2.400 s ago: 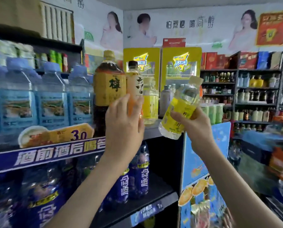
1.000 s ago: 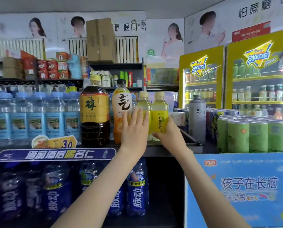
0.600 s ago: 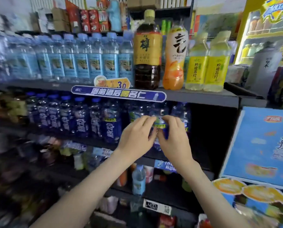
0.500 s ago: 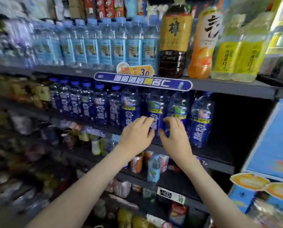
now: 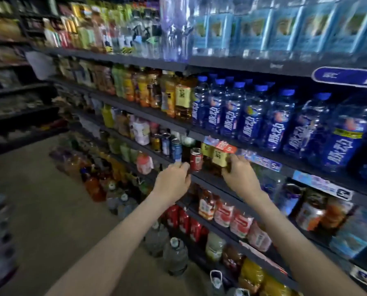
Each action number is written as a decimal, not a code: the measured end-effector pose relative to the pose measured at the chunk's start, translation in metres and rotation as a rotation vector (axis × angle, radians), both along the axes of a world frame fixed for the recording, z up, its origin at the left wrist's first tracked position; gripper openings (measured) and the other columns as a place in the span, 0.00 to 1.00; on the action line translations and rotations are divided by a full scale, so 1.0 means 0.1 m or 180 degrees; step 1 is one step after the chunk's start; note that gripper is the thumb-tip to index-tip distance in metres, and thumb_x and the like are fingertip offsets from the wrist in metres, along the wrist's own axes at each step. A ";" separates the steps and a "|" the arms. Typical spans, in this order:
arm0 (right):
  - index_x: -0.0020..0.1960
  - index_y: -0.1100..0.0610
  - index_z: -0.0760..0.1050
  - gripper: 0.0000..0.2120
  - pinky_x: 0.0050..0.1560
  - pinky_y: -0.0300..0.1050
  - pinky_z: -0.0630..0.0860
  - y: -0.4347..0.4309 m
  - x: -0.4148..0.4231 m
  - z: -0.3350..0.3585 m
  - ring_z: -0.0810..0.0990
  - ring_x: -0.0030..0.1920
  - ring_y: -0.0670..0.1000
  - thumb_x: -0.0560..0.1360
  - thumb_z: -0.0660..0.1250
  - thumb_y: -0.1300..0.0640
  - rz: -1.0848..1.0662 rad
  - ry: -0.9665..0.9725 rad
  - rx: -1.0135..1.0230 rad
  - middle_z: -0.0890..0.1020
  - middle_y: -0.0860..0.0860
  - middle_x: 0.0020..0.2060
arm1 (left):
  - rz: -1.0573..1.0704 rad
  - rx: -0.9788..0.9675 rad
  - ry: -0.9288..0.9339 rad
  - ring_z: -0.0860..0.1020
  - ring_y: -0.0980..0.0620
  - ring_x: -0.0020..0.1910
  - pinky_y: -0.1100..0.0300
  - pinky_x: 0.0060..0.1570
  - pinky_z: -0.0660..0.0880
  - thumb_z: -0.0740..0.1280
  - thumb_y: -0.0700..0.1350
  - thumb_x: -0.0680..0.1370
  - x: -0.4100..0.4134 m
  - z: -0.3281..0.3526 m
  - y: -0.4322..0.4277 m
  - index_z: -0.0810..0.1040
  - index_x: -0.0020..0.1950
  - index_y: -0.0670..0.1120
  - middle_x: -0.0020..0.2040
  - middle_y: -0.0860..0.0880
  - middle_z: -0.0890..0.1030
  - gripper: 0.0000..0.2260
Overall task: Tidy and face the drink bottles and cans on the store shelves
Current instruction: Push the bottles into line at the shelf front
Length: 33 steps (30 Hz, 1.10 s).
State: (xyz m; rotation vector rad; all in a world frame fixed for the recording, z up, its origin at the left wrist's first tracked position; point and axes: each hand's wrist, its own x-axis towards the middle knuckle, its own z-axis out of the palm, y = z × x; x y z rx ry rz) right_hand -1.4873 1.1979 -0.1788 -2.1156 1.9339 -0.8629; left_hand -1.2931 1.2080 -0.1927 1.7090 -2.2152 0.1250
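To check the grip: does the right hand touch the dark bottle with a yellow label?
Touching. The head view shows the right hand with fingers curled round the dark bottle with a yellow label, no gap.

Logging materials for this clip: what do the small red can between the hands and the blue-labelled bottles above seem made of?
Small red can: probably painted metal, judging by its pale top rim. Blue-labelled bottles: clear glossy plastic; they are see-through, catch highlights and carry blue screw caps.
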 end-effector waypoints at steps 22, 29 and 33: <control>0.61 0.59 0.73 0.12 0.52 0.45 0.71 -3.77 5.14 0.99 0.73 0.59 0.54 0.78 0.63 0.61 0.1208 -0.0822 -0.0842 0.74 0.54 0.58 | 0.0974 -0.0641 0.0099 0.77 0.49 0.51 0.56 0.41 0.76 0.58 0.50 0.82 4.66 1.27 -3.36 0.69 0.67 0.48 0.58 0.49 0.74 0.15; 0.60 0.57 0.72 0.10 0.51 0.42 0.70 -4.94 6.92 1.25 0.73 0.57 0.52 0.79 0.62 0.59 0.1287 -0.0907 -0.0946 0.73 0.52 0.57 | 0.1116 -0.0725 0.0351 0.78 0.50 0.48 0.53 0.42 0.78 0.59 0.51 0.81 6.67 1.34 -4.42 0.71 0.65 0.49 0.54 0.50 0.76 0.14; 0.61 0.57 0.72 0.11 0.48 0.41 0.67 -5.60 7.98 1.36 0.73 0.54 0.50 0.79 0.62 0.58 0.1116 -0.1075 -0.0885 0.72 0.52 0.57 | 0.1112 -0.0788 0.0279 0.78 0.49 0.46 0.52 0.41 0.78 0.59 0.51 0.81 7.87 1.40 -5.04 0.71 0.65 0.48 0.53 0.49 0.76 0.15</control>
